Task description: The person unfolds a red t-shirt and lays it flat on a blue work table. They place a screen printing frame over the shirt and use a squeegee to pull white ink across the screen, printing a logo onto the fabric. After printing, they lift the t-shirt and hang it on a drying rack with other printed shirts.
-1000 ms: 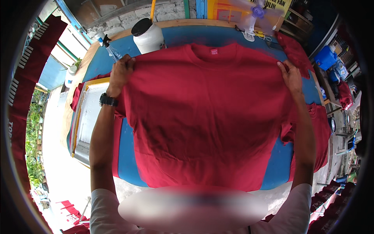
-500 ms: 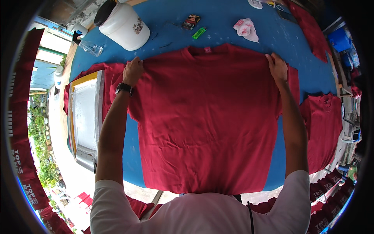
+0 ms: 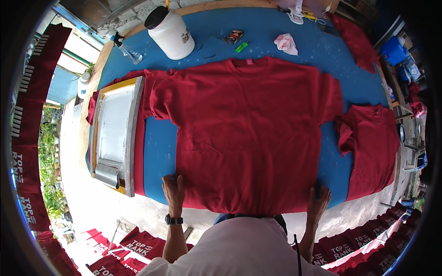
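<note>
A dark red T-shirt [image 3: 248, 138] lies spread out in front of me, its collar at the far side and its hem toward me. At the hem's left corner is my left hand [image 3: 173, 193], thumb and fingers apart, the thumb against the shirt's side edge. My right hand [image 3: 317, 202] is at the opposite lower corner, likewise with thumb and fingers apart. Neither hand visibly grips the cloth. The shirt rests on a blue-topped table [image 3: 159, 152], with some wrinkles across its lower half.
To the left, a framed printing screen [image 3: 113, 124] with a squeegee [image 3: 107, 176] lies over another red shirt. A smaller red shirt [image 3: 375, 142] is on the right. Toward the back stand a white jar [image 3: 172, 37] and spray bottle [image 3: 131, 54], near a green lighter [image 3: 241, 47] and crumpled cloth [image 3: 285, 44].
Both hands have let go of the shirt's shoulders and come back toward me to the hem corners. The shirt's sleeves now lie spread out to the sides. The view has shifted slightly.
</note>
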The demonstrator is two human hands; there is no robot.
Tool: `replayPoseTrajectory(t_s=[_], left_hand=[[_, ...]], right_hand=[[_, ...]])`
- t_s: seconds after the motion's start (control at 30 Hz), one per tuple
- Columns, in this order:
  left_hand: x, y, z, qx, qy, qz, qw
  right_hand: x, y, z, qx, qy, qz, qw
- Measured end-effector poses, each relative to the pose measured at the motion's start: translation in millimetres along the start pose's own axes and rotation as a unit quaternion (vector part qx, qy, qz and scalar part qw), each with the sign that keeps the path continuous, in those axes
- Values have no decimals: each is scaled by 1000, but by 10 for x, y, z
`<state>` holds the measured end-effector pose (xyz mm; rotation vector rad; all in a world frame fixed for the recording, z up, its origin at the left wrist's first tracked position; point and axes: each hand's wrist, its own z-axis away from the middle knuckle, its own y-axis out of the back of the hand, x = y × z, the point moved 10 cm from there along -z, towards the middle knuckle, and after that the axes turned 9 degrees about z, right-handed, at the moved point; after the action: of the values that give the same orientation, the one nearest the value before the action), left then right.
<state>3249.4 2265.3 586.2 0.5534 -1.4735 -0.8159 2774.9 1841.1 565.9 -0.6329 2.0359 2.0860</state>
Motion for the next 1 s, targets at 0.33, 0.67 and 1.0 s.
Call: replayPoseTrajectory(t_s=[0.33, 0.67, 1.0], left_hand=[[-566, 708, 970, 19, -171, 70, 983], [-784, 749, 1201, -2, -144, -85, 986], [1384, -988, 2702, -165, -524, 6, 836]], right_hand=[[523, 96, 845, 6, 77, 32, 997], [894, 54, 1097, 16, 69, 91, 993], [770, 529, 1275, 66, 193, -67, 977]])
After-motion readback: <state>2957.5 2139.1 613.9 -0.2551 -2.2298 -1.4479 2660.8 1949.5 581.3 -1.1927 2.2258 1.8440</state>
